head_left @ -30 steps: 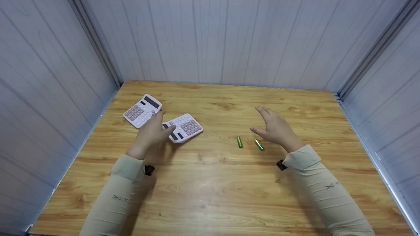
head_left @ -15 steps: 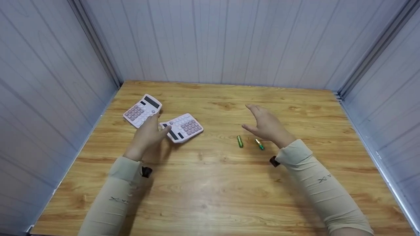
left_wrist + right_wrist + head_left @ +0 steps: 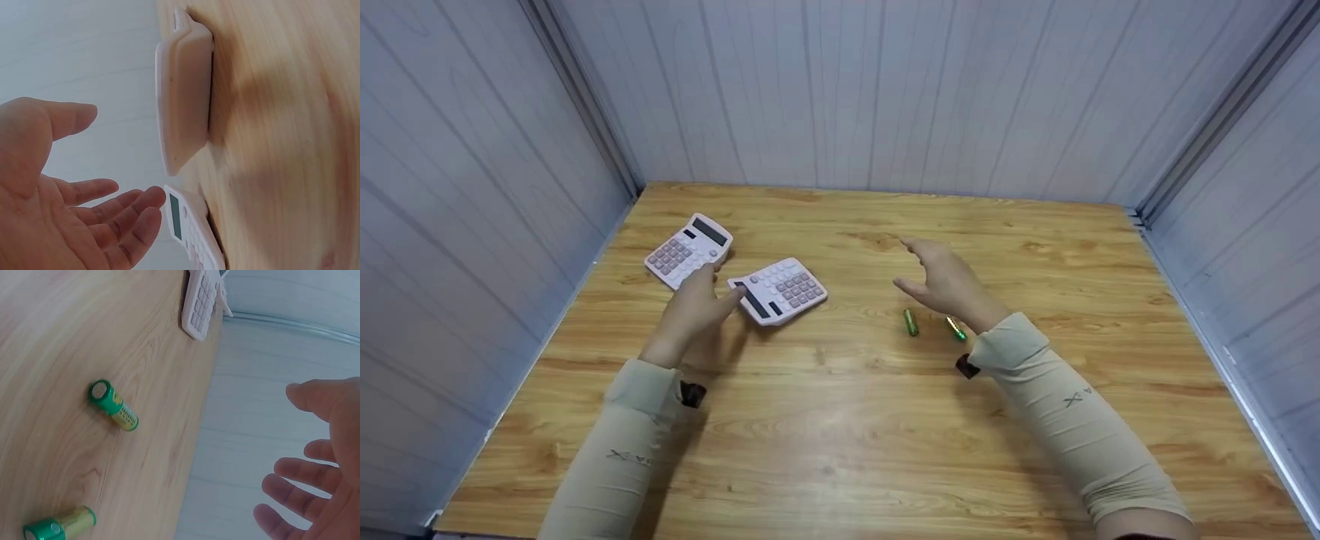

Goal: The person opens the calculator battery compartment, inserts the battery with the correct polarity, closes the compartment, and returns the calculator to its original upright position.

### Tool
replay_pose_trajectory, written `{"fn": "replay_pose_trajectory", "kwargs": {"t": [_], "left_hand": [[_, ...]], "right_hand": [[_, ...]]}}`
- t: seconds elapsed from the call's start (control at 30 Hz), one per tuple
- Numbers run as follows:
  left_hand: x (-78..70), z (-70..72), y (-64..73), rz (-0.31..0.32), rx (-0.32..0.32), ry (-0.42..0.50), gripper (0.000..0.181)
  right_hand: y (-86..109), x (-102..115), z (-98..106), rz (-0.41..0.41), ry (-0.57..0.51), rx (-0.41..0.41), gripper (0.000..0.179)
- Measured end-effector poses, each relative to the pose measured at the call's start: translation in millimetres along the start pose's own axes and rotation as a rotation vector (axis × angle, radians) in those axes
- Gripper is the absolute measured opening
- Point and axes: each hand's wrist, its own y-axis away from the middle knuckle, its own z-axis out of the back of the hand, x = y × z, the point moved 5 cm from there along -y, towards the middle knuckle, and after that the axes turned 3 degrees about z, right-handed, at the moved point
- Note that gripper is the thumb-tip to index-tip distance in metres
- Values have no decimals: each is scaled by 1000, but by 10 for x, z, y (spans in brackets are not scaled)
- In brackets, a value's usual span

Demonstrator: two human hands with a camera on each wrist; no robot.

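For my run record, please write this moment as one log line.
left calculator, right calculator, left battery, right battery: on table | left hand: empty, near calculators | right hand: empty, near batteries

A green-and-gold cylindrical battery [image 3: 115, 406] and a second such battery [image 3: 61, 526] lie apart on a wood-grain tabletop [image 3: 45, 450], a pale pink calculator [image 3: 199, 306] beyond; the bare right hand [image 3: 344, 464], fingers spread, hangs before a pale wall [image 3: 247, 394].

Beige sleeves [image 3: 600, 480] — creased, wide cuffs [image 3: 1011, 341], dark lettering [image 3: 1073, 400] with an X, small black wrist devices [image 3: 692, 394]
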Motion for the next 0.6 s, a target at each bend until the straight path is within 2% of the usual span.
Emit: {"fn": "replay_pose_trajectory", "kwargs": {"t": [0.23, 0.6], "left_hand": [[59, -15, 2, 28, 0, 99, 79], [143, -64, -13, 88, 6, 173, 82]], "right_hand": [[-92, 62, -102, 7, -66, 10, 69], [-235, 106, -286, -22, -182, 26, 63]]}}
